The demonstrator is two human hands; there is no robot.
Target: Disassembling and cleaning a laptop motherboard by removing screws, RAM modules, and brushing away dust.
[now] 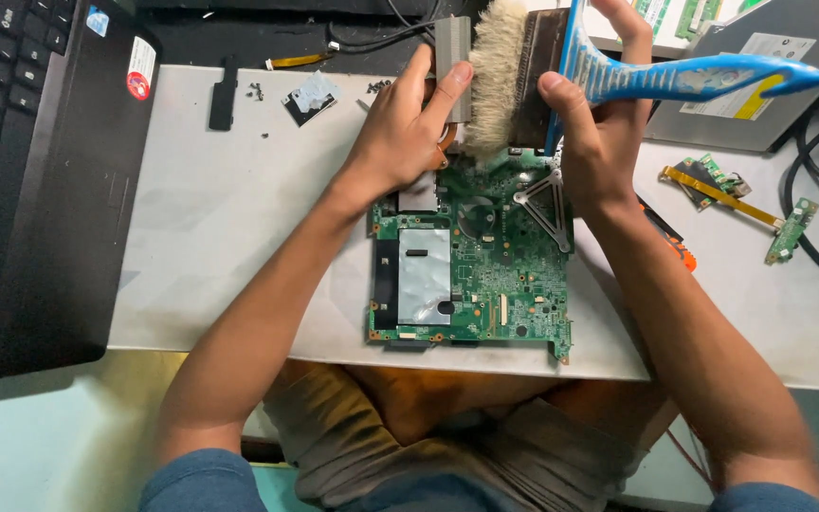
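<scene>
A green laptop motherboard (pixel 485 270) lies on the white work surface (pixel 229 209) in front of me. My left hand (pixel 400 128) grips a grey metal heatsink fin block (pixel 451 57) at the board's far edge, thumb pressed against it. My right hand (pixel 599 133) holds a blue-handled brush (pixel 694 76); its pale bristles (pixel 497 76) rest against the heatsink. A silver foil patch (pixel 426 275) covers the board's left part.
A black laptop base with keyboard (pixel 21 180) lies at the left. Small screws (pixel 256 91), a black strip (pixel 224 95) and a foil-covered part (pixel 310 97) sit at the back. An optical drive (pixel 770 85), small green boards (pixel 791 232) and black cables (pixel 808 190) are at the right.
</scene>
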